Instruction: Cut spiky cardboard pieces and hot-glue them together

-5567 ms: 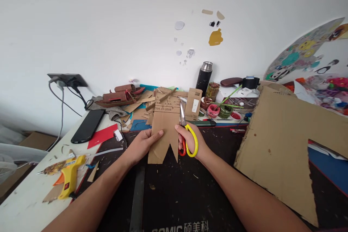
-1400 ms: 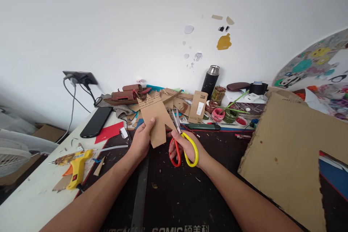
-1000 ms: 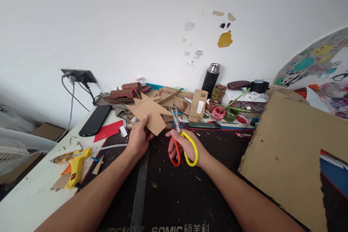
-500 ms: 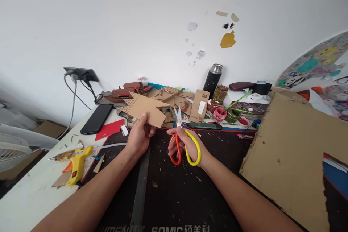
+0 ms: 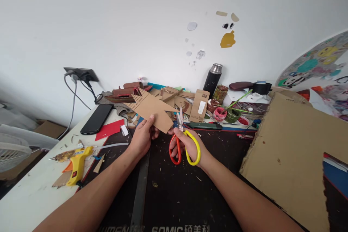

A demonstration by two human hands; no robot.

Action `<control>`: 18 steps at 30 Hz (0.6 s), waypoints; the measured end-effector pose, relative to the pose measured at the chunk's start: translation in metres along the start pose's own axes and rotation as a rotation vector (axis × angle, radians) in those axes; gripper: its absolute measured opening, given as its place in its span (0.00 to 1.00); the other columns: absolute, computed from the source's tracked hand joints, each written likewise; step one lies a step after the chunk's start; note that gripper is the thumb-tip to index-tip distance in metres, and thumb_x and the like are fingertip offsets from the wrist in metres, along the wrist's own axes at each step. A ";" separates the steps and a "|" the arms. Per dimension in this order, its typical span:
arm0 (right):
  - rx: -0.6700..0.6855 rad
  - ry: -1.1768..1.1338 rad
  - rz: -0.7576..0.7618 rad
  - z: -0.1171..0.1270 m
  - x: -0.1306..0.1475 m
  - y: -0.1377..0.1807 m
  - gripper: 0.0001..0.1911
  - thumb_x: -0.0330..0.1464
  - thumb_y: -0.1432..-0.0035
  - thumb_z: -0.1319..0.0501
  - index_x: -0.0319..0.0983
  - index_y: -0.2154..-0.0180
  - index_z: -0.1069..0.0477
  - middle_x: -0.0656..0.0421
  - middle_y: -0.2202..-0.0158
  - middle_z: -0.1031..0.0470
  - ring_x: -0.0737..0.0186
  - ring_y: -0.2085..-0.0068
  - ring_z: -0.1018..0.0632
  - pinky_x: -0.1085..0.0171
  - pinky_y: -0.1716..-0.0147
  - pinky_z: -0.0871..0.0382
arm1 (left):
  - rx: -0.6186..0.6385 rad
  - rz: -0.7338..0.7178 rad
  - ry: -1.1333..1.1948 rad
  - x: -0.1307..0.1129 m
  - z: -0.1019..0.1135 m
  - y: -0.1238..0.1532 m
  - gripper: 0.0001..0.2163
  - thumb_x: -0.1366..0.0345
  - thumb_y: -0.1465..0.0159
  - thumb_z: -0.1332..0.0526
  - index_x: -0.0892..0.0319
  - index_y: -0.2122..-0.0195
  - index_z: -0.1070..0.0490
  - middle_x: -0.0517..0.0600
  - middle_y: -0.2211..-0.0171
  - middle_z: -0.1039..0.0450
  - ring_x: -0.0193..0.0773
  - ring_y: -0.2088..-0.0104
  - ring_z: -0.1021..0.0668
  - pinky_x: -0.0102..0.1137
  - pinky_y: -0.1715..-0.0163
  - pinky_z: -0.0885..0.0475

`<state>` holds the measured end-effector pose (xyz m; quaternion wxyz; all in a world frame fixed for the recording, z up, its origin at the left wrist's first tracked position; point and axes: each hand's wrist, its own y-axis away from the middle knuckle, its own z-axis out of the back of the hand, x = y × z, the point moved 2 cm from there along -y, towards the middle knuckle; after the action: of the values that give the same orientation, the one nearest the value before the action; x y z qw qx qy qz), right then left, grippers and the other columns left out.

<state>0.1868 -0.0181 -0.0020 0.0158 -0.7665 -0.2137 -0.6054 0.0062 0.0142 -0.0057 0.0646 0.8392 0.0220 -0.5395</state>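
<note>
A brown piece of cardboard (image 5: 153, 110) with pointed, jagged ends is pinched in my left hand (image 5: 144, 136), thumb on top and fingers beneath. My right hand (image 5: 190, 146) grips a pair of scissors (image 5: 179, 121) with one red and one yellow handle loop. Their blades point up and are slightly parted, close to the right end of the cardboard. Whether the blades touch it I cannot tell. Both hands are above a dark mat (image 5: 174, 188).
On the left lie a yellow glue gun (image 5: 77, 163), a black phone (image 5: 97, 119) and red paper (image 5: 110, 129). A metal ruler (image 5: 140, 192) rests on the mat. Behind are cardboard scraps, paint jars (image 5: 220, 114) and a thermos (image 5: 213, 79). A large cardboard sheet (image 5: 285, 156) leans in at right.
My left hand has shifted right and slightly down, bringing the cardboard toward the scissors and turning it clockwise. The scissor blades have come closer together.
</note>
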 end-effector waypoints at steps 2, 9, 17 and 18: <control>-0.011 -0.004 0.015 -0.001 0.001 0.000 0.40 0.65 0.47 0.31 0.36 0.54 0.24 0.59 0.76 0.21 0.60 0.81 0.20 0.66 0.83 0.28 | -0.042 -0.021 0.052 -0.001 0.002 -0.001 0.24 0.46 0.46 0.23 0.58 0.71 0.32 0.41 0.81 0.34 0.28 0.84 0.33 0.24 0.86 0.44; 0.037 0.039 0.045 -0.001 0.002 0.002 0.39 0.65 0.44 0.33 0.35 0.54 0.25 0.63 0.79 0.24 0.64 0.84 0.26 0.67 0.85 0.33 | -0.208 -0.142 0.041 -0.014 0.013 -0.008 0.25 0.46 0.47 0.22 0.56 0.69 0.34 0.41 0.82 0.32 0.30 0.85 0.31 0.24 0.86 0.44; 0.062 0.053 0.049 -0.002 0.001 0.004 0.38 0.64 0.43 0.33 0.35 0.56 0.24 0.64 0.81 0.27 0.66 0.85 0.28 0.68 0.85 0.35 | -0.214 -0.161 -0.034 -0.025 0.020 -0.009 0.26 0.43 0.47 0.23 0.56 0.71 0.33 0.40 0.84 0.35 0.30 0.84 0.31 0.24 0.85 0.42; 0.058 0.054 0.052 -0.002 0.002 0.004 0.38 0.64 0.43 0.33 0.35 0.56 0.24 0.64 0.81 0.27 0.66 0.85 0.28 0.68 0.85 0.36 | -0.200 -0.157 -0.039 -0.025 0.019 -0.008 0.26 0.43 0.47 0.23 0.56 0.71 0.33 0.40 0.83 0.35 0.30 0.84 0.31 0.24 0.85 0.42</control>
<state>0.1863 -0.0217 0.0011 0.0599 -0.7544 -0.2106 -0.6188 -0.0223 0.0204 0.0082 0.1058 0.8137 0.1398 -0.5542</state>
